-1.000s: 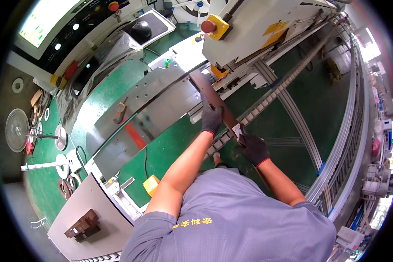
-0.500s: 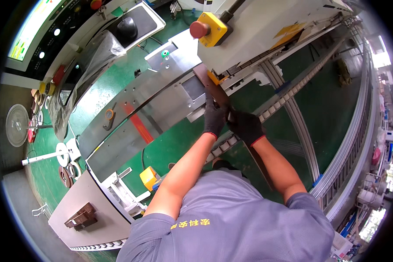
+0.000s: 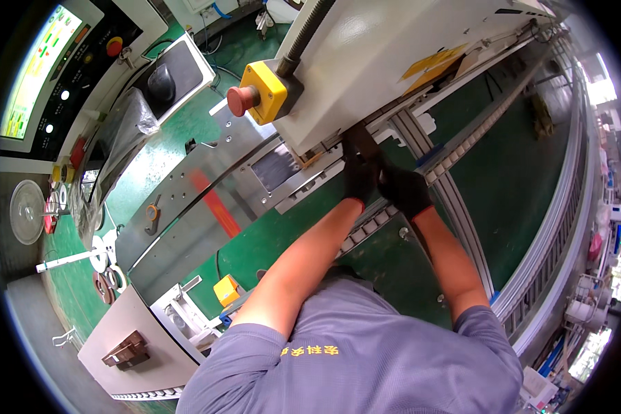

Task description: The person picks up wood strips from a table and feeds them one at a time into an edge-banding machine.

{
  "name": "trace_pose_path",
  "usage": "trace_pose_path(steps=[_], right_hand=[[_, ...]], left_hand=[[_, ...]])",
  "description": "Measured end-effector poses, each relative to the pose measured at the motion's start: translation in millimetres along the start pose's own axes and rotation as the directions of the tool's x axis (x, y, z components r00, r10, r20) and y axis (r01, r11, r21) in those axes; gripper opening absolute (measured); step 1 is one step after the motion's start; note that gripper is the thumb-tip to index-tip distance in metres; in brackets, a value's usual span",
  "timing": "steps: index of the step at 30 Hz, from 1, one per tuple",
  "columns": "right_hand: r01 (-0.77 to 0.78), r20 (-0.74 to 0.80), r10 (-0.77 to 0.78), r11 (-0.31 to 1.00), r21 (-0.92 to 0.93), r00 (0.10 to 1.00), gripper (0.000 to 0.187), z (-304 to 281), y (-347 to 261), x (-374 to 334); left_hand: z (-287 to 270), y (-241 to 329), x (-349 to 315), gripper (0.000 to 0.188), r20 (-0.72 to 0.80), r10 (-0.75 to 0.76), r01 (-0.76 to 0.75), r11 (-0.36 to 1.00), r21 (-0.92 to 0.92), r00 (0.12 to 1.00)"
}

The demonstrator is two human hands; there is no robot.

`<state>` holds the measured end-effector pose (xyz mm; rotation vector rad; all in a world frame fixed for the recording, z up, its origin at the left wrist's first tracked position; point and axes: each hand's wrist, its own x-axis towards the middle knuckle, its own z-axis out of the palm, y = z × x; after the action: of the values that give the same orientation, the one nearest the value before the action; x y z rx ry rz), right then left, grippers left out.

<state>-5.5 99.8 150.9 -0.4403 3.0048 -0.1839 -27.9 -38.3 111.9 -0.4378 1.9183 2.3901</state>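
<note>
A long, narrow dark brown board [image 3: 357,136] slants from the edge of the white machine housing toward me. My left hand [image 3: 361,178], in a black glove with a red cuff, is closed on it just below the housing. Beside it my right hand [image 3: 403,191], gloved the same way, grips the board too. The fingers are dark against the board and partly hidden. The board's lower part is mostly covered by my right hand and forearm. To the left of my hands lies the steel machine table [image 3: 186,203] with a dark square inset [image 3: 276,169].
A yellow box with a red push button [image 3: 241,101] juts out over the steel table. The white housing [image 3: 366,62] stands ahead, and a roller rail [image 3: 448,162] runs past my right. On the left are a screen [image 3: 40,72], a mouse [image 3: 161,83] and brown blocks [image 3: 126,350].
Both my hands and the board have moved right along the housing, away from the dark inset. The view has shifted, so the red-button box sits further left and lower.
</note>
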Motion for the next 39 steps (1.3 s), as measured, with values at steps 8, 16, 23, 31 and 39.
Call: trace_pose_path(steps=[8, 16, 23, 31, 39], right_hand=[[0.123, 0.128, -0.104, 0.98, -0.156, 0.986, 0.077, -44.4, 44.9, 32.0], [0.123, -0.117, -0.11, 0.987, 0.104, 0.987, 0.041, 37.1, -29.4, -88.6], [0.437, 0.168, -0.603, 0.717, 0.542, 0.78, 0.052, -2.9, -316.7, -125.0], [0.576, 0.541, -0.535, 0.81, 0.11, 0.649, 0.05, 15.9, -432.5, -137.6], [0.596, 0.565, -0.647, 0.741, 0.309, 0.512, 0.044, 20.6, -481.9, -138.7]], left_hand=[[-0.7, 14.1, 34.6, 0.046, 0.423, 0.096, -0.367, 0.689, 0.625, 0.901], [-397.2, 44.3, -211.1, 0.027, -0.422, 0.648, -0.186, 0.658, 0.73, 0.634], [-817.1, -129.8, -588.6, 0.032, -0.797, -0.058, -0.187, 0.98, 0.069, -0.602], [-956.9, -72.9, -573.0, 0.098, -0.858, 0.118, 0.646, 0.71, -0.279, -0.499], [-963.0, -101.6, -641.4, 0.057, -0.908, 0.294, 0.897, 0.411, -0.161, -0.298]])
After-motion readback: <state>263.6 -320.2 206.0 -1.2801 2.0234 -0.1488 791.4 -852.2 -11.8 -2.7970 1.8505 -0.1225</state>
